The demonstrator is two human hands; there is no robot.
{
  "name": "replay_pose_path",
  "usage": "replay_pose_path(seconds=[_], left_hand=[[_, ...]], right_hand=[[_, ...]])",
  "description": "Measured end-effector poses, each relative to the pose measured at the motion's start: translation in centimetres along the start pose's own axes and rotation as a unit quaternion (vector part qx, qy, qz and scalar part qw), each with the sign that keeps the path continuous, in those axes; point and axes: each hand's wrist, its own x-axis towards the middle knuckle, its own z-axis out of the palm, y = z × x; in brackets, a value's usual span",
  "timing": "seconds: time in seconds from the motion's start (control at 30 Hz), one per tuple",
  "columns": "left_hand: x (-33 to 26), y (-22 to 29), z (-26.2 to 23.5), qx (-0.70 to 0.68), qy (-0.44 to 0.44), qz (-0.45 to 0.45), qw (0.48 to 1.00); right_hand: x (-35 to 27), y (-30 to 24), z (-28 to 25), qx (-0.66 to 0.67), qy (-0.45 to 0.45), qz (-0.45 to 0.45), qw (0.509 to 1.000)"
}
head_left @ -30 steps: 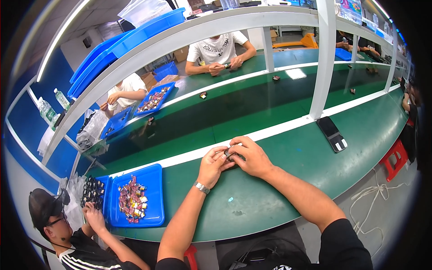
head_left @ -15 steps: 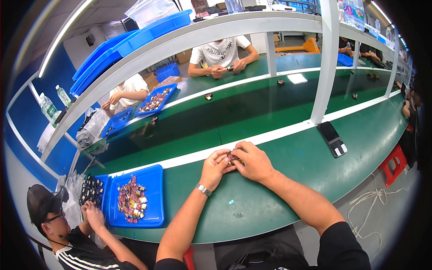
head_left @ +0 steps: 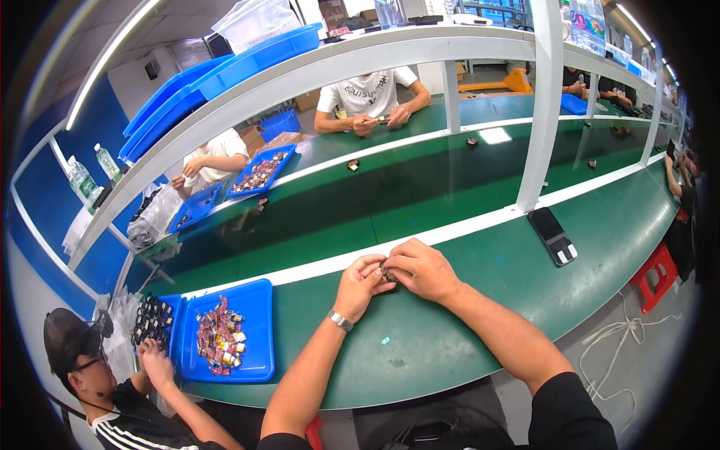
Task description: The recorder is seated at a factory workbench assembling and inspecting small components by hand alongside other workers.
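Note:
My left hand (head_left: pixel 361 283) and my right hand (head_left: pixel 421 269) meet over the green workbench (head_left: pixel 465 300), fingertips pinched together on a small dark part (head_left: pixel 388 274). Most of that part is hidden by my fingers. A metal watch (head_left: pixel 340 320) sits on my left wrist. Both forearms come up from the lower edge.
A blue tray (head_left: pixel 255 330) of small coloured parts lies to my left, with a person in a cap (head_left: pixel 82 360) reaching into a neighbouring tray of dark parts (head_left: pixel 152 322). A dark phone (head_left: pixel 553 235) lies right of a white post (head_left: pixel 541 112). Other people sit across the bench.
My hands have stayed together on the small part, shifting only slightly; the view has tilted a little.

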Motion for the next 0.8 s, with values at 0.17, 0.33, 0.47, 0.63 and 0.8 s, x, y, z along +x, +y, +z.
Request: replay_pose_path(seconds=[0.17,0.33,0.47,0.63,0.8], left_hand=[[0.2,-0.4,-0.5,0.011,-0.007,0.009,1.000],[0.3,-0.3,-0.3,0.029,-0.008,0.005,1.000],[0.3,-0.5,-0.3,0.024,-0.010,0.008,1.000],[0.2,-0.3,-0.4,0.022,0.001,-0.001,1.000],[0.2,-0.5,0.0,0.042,0.028,0.018,0.999]], right_hand=[[-0.2,-0.2,0.3,-0.002,0.007,0.022,1.000],[-0.3,-0.2,0.7,-0.006,0.011,0.064,0.998],[-0.4,-0.4,1.0,-0.003,0.023,0.068,0.997],[-0.4,-0.3,0.8,0.005,0.021,0.066,0.998],[-0.5,-0.2,1.3,0.012,0.027,0.067,0.997]])
